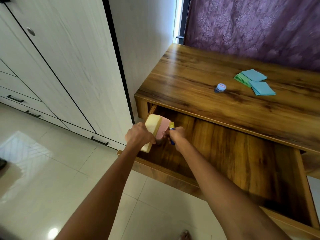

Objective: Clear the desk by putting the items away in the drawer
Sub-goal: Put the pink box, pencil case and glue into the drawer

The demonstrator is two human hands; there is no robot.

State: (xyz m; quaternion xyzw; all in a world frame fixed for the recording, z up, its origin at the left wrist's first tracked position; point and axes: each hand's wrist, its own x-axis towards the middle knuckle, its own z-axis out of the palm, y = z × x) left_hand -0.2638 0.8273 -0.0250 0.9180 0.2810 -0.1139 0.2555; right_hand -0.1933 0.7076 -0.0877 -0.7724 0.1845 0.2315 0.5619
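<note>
Over the open drawer: our left hand grips a yellow and pink paper stack.
Right hand: clenched around a glue stick.
Desk: jar, blue and green papers.

Bright daylight enters through a gap beside the curtain, leaving white glare on the glossy floor and a soft sheen on the bench. The wardrobe lines bow from wide-angle distortion, and the drawer interior lies shaded.
</note>
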